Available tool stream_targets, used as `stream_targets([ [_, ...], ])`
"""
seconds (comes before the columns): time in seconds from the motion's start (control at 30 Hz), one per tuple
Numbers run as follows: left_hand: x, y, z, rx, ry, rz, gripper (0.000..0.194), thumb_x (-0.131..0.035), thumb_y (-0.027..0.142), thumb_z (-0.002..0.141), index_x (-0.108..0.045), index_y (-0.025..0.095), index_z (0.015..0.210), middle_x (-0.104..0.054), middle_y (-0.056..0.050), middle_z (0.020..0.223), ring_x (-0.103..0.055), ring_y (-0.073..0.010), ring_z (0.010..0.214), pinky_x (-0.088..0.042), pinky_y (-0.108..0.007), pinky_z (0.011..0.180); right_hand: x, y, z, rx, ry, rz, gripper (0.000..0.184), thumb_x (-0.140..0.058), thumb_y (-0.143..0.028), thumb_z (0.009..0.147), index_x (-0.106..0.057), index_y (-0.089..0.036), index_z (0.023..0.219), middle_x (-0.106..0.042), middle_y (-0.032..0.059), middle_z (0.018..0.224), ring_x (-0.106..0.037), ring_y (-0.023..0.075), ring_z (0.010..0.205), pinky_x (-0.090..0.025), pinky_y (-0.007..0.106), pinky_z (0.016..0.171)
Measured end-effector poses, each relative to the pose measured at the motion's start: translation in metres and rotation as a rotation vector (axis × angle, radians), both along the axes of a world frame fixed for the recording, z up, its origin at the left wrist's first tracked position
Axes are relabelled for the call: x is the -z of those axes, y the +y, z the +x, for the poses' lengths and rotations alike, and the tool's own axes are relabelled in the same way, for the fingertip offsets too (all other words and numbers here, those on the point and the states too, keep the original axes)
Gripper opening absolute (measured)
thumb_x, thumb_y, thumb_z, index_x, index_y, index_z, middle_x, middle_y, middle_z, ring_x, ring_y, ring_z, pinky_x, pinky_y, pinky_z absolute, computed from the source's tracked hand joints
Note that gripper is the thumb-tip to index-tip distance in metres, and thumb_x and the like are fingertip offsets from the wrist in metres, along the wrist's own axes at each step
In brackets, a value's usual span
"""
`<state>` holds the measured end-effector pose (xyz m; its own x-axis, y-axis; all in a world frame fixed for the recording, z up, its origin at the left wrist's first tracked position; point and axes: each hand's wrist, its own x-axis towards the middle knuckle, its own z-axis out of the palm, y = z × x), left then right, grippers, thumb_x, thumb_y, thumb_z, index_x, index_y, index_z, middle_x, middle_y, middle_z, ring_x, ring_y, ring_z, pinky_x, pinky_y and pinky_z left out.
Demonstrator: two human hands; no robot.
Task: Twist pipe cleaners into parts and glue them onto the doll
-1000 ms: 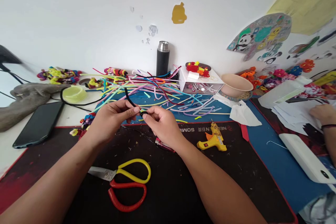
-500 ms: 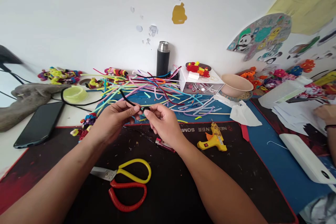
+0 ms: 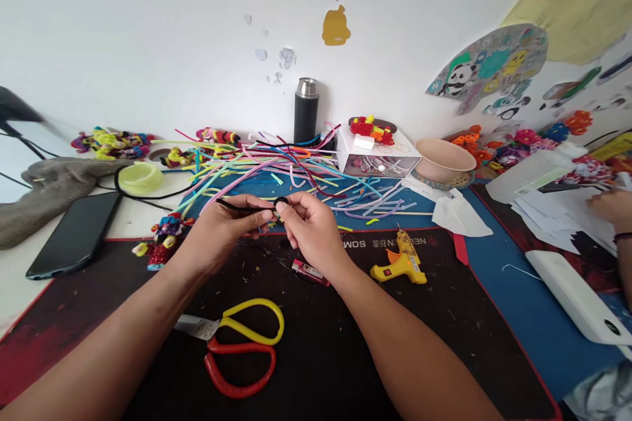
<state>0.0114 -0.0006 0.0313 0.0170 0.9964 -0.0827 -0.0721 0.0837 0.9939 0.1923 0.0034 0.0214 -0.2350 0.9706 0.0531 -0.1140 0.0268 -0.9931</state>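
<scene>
A black pipe cleaner [image 3: 232, 206] is stretched between my hands above the mat's far edge, its free end lying back over my left hand [image 3: 230, 227]. My left thumb and forefinger pinch it. At its other end is a small dark coil [image 3: 281, 200], pinched in the fingertips of my right hand [image 3: 313, 227]; part of it is hidden by the thumb. Under my right wrist lies a pink lighter-like stick [image 3: 310, 272]. Scissors [image 3: 237, 332] with one yellow and one red handle rest on the mat in front of my forearms.
A yellow glue gun [image 3: 402, 260] lies to the right. Loose coloured pipe cleaners [image 3: 276, 161] are heaped behind my hands, beside a black flask [image 3: 306, 112] and a white box [image 3: 380, 158]. A phone [image 3: 74, 233] and a small doll [image 3: 162, 243] are left. Another person's hand [image 3: 612, 214] touches papers at right.
The free end of the black pipe cleaner has swung down from a steep slant to nearly level. My left hand has shifted slightly right, toward the coil. The other person's hand has moved left.
</scene>
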Motion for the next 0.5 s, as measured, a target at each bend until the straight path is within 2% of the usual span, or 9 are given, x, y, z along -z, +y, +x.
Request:
stream_targets([
  [0.17, 0.004, 0.002, -0.006, 0.026, 0.046, 0.07, 0.039, -0.102, 0.054, 0.069, -0.088, 0.022, 0.087, -0.08, -0.006, 0.081, -0.069, -0.0194, 0.073, -0.053, -0.027, 0.065, 0.0, -0.001, -0.001, -0.017, 0.003, -0.005, 0.032, -0.074, -0.053, 0.094, -0.061, -0.023, 0.093, -0.056, -0.0083, 0.06, -0.046, 0.0095, 0.044, -0.035, 0.024, 0.045],
  [0.33, 0.001, 0.001, -0.01, 0.021, 0.178, 0.094, 0.042, -0.098, 0.058, 0.073, -0.088, 0.02, 0.089, -0.081, -0.006, 0.08, -0.068, -0.0198, 0.072, -0.051, -0.028, 0.066, 0.002, -0.001, -0.001, -0.022, -0.054, 0.012, 0.029, -0.073, -0.051, 0.095, -0.062, -0.023, 0.092, -0.054, -0.0078, 0.061, -0.045, 0.0102, 0.045, -0.034, 0.025, 0.046],
  [0.5, -0.01, -0.003, -0.009, -0.032, 0.311, 0.139, 0.034, -0.095, 0.054, 0.075, -0.086, 0.022, 0.084, -0.082, -0.006, 0.081, -0.069, -0.0213, 0.074, -0.052, -0.029, 0.069, 0.001, -0.002, 0.001, -0.003, -0.183, 0.077, 0.025, -0.069, -0.047, 0.097, -0.062, -0.024, 0.09, -0.049, -0.0075, 0.06, -0.043, 0.0123, 0.05, -0.03, 0.027, 0.051],
])
